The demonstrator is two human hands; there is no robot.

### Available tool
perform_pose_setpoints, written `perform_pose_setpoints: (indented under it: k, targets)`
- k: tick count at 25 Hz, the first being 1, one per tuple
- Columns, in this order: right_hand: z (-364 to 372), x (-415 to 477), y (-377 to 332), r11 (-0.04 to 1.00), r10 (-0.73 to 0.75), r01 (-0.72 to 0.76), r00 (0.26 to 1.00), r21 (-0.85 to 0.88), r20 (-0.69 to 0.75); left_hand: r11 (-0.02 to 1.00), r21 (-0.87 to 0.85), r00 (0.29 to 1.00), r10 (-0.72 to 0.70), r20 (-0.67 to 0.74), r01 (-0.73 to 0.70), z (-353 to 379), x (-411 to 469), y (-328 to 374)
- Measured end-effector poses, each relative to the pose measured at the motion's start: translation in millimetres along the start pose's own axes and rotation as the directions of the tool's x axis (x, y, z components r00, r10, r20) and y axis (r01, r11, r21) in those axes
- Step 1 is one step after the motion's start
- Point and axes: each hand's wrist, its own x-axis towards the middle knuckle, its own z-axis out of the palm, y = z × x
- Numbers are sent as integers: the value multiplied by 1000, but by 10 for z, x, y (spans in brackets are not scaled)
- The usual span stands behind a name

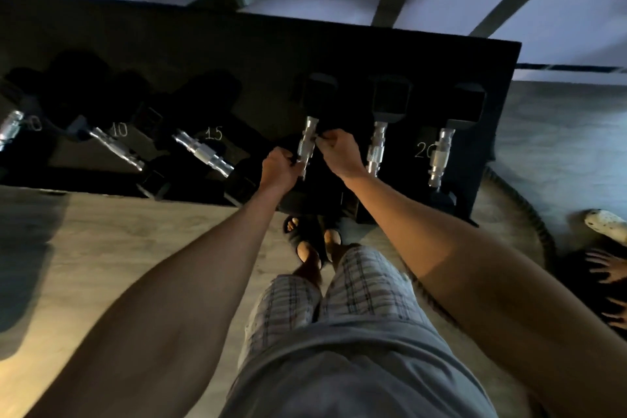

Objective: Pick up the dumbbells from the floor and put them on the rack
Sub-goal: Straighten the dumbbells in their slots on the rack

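Note:
A black dumbbell rack (pixel 258 54) runs across the upper half of the head view, with chalk numbers 10, 15 and 20 on it. Several black dumbbells with silver handles lie on it. Both hands are on the middle dumbbell (pixel 317 92), which rests on the rack. My left hand (pixel 278 171) grips the near end of its silver handle. My right hand (pixel 341 153) holds the handle from the right side, fingers curled around it. Two more dumbbells (pixel 386 102) (pixel 466 105) lie to the right, and others (pixel 200 149) (pixel 115 146) to the left.
My feet in dark sandals (pixel 307 241) stand on the pale floor just before the rack's front edge. Another person's hand (pixel 609 270) and a white shoe (pixel 605 224) show at the right edge, beside a ribbed hose (pixel 529 210). A white wall rises behind the rack.

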Motion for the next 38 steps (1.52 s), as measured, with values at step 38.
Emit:
perform_pose_setpoints:
  k: [38]
  targets:
    - [-216, 12, -58, 975, -69, 80, 996, -207, 57, 930, 345, 980, 173, -101, -128, 184, -258, 432]
